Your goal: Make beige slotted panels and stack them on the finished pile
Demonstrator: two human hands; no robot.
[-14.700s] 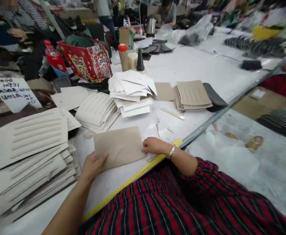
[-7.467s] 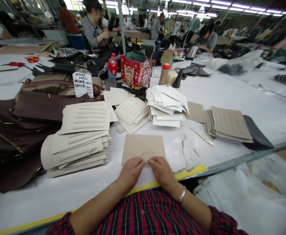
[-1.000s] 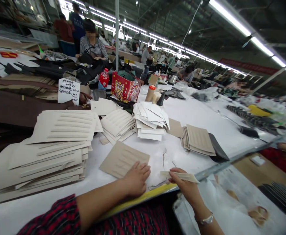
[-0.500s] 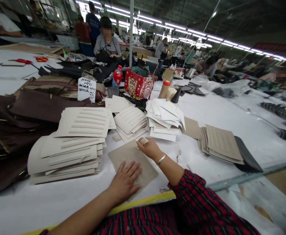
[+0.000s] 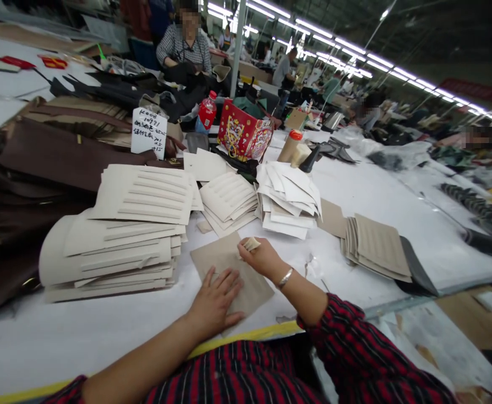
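Left hand (image 5: pixel 214 303) lies flat and spread out on a tan sheet (image 5: pixel 252 292). Right hand (image 5: pixel 265 261) is curled around a pale stick (image 5: pixel 252 244) at the sheet's far end. One stick end pokes up; the other is hidden. The sheet sits slanted on the bench (image 5: pixel 115 336), its long way running from far left to near right.

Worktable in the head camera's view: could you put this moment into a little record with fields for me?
Left hand: palm-down on a tan sheet
Right hand: holding a small pale piece, mostly hidden, over the same sheet
Right wrist: silver bracelet
To the left: cream sheets, piled, top one ridged
Ahead: white sheets, heaped
Farther back: red patterned box
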